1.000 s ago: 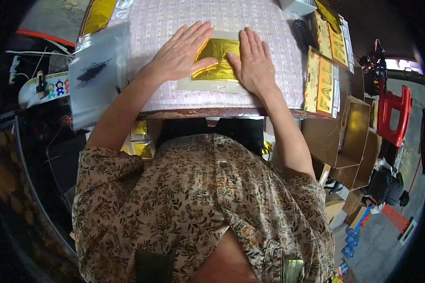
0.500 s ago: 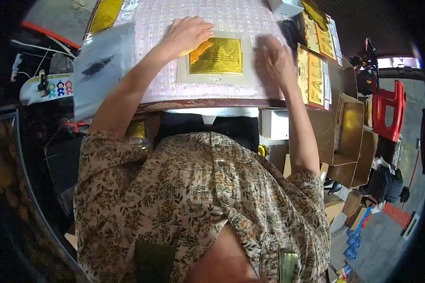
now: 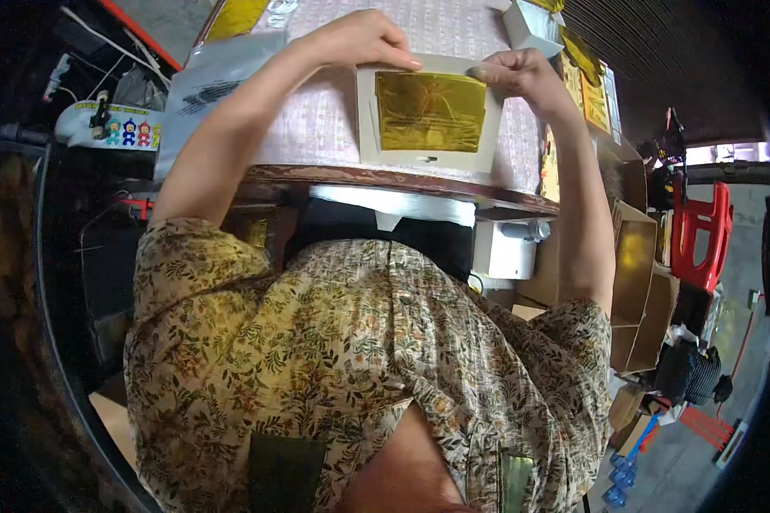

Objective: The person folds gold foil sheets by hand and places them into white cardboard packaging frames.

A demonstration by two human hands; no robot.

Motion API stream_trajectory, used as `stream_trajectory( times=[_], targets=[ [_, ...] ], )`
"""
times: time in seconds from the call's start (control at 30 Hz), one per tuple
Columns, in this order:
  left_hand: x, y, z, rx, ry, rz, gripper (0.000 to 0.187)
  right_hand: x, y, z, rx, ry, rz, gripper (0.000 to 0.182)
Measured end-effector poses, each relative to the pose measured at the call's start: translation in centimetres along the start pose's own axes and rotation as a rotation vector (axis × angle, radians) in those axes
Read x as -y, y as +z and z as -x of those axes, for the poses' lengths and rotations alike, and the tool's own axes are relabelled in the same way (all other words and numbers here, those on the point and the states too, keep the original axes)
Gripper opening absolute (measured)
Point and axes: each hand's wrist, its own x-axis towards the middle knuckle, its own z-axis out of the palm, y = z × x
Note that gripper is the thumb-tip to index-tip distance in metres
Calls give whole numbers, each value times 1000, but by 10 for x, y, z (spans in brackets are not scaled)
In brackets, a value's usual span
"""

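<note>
A pale flat card (image 3: pixel 367 128) with a shiny gold foil sheet (image 3: pixel 430 113) on its face is held up over the near side of the table. Along its lower edge shows a small slot. My left hand (image 3: pixel 370 38) pinches the card's top edge, its thumb tip pressed against the front. At the upper right corner, my right hand (image 3: pixel 522 79) grips the card between thumb and curled fingers. The card looks tilted up toward me, and its back is hidden.
A pink-patterned cloth (image 3: pixel 316 128) covers the table. At left lies a clear plastic bag (image 3: pixel 198 98) with dark print. A white box (image 3: pixel 530 30) stands at the back right, beside printed boxes (image 3: pixel 597 94). Cardboard boxes (image 3: pixel 633 282) and a red stool (image 3: pixel 703 235) are farther right.
Both hands have closed on the card's upper edge. The card has come up off the tablecloth and shifted right, tilting toward me with the gold foil on it.
</note>
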Motion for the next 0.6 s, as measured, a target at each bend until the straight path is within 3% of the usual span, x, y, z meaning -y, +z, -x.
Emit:
stream_trajectory(
  times=[0.1, 0.17, 0.2, 0.37, 0.43, 0.5, 0.57, 0.6],
  targets=[
    [12, -10, 40, 5, -95, 270, 30, 9, 9, 19, -159, -36, -145, 21],
    [8, -19, 71, -121, -113, 386, 30, 17, 7, 25, -66, -73, -172, 25],
    [11, -26, 82, -68, -74, 487, 32, 25, 7, 28, -7, -105, -214, 26],
    [-20, -42, 173, -267, -71, 397, 33, 51, 41, 18, 165, -207, -312, 25],
    [-41, -56, 218, -271, -296, 425, 20, 51, 59, -4, 228, -226, -289, 26],
    [-29, -49, 268, -277, -384, 473, 24, 63, 91, -23, 455, -309, -391, 28],
    [-38, -28, 322, -390, -405, 246, 31, 68, 125, -35, 515, -266, -366, 30],
    [-40, -25, 355, -342, -540, 195, 28, 73, 139, -32, 460, -266, -271, 31]
  ],
)
